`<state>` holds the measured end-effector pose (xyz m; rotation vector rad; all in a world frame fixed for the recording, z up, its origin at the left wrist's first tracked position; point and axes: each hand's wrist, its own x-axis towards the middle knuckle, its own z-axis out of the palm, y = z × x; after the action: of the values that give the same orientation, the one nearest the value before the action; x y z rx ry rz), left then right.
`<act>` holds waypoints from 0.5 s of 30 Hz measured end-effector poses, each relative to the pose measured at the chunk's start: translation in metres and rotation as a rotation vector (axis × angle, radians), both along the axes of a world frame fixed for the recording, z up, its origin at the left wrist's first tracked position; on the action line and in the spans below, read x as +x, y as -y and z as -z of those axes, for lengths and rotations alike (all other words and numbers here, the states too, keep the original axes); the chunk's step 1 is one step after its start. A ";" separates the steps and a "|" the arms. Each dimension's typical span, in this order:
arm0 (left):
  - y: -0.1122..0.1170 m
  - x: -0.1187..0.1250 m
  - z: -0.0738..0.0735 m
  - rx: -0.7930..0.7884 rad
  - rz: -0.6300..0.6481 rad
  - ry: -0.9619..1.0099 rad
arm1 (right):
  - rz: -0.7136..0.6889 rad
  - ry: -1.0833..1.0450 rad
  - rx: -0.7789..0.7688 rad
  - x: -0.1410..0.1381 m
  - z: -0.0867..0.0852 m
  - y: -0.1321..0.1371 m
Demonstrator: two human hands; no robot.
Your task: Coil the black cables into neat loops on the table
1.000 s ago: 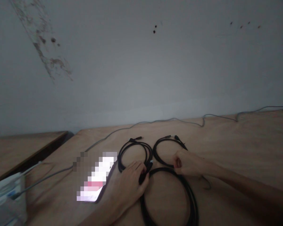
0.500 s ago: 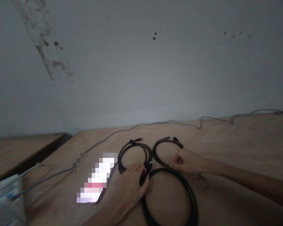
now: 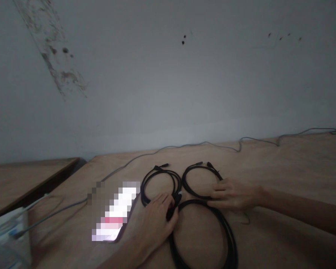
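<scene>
Dim, greyish light left the wall (image 3: pixel 212 93) palest near the middle and darker toward its upper corners. The screen (image 3: pixel 123 205) glared white under mosaic blocks; shadow pooled below the right arm (image 3: pixel 296 210), and the cables' (image 3: pixel 232 243) strands blurred together.

On the wooden surface (image 3: pixel 282 168), a black coil (image 3: pixel 173 181) lies under my left fingers (image 3: pixel 160 201), a second coil (image 3: pixel 187 185) beside my right fingers (image 3: pixel 220 193), a larger coil (image 3: pixel 223 220) nearer me, and a grey cord (image 3: pixel 168 147) beyond.
</scene>
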<state>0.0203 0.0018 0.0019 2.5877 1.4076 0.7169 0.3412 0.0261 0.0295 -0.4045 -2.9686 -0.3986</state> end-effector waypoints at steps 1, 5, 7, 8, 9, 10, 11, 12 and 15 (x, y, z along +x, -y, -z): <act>0.000 0.000 0.000 0.003 0.004 0.004 | -0.008 0.007 0.022 0.000 -0.001 0.000; -0.001 0.000 0.002 0.007 -0.002 -0.001 | -0.035 0.051 0.061 -0.008 -0.008 0.001; -0.001 -0.001 0.003 0.001 -0.008 -0.012 | -0.040 0.084 0.062 -0.014 -0.011 0.001; -0.001 -0.001 0.003 0.001 -0.005 -0.015 | -0.034 0.100 0.062 -0.016 -0.012 0.002; -0.001 -0.001 0.003 0.004 -0.002 -0.016 | -0.021 0.116 0.063 -0.019 -0.011 0.002; -0.001 -0.002 0.003 0.006 0.001 -0.019 | -0.001 0.131 0.066 -0.021 -0.011 0.002; -0.001 -0.002 0.002 0.004 0.001 -0.023 | 0.025 0.142 0.066 -0.022 -0.010 0.001; 0.000 -0.001 0.002 0.000 -0.002 -0.030 | 0.058 0.147 0.061 -0.024 -0.008 0.001; 0.000 0.000 -0.001 -0.008 -0.013 -0.037 | 0.182 0.135 0.010 -0.030 -0.004 -0.001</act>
<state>0.0200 0.0016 0.0030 2.6009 1.4358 0.6671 0.3111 0.0273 0.0338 -0.6755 -3.0686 -0.4774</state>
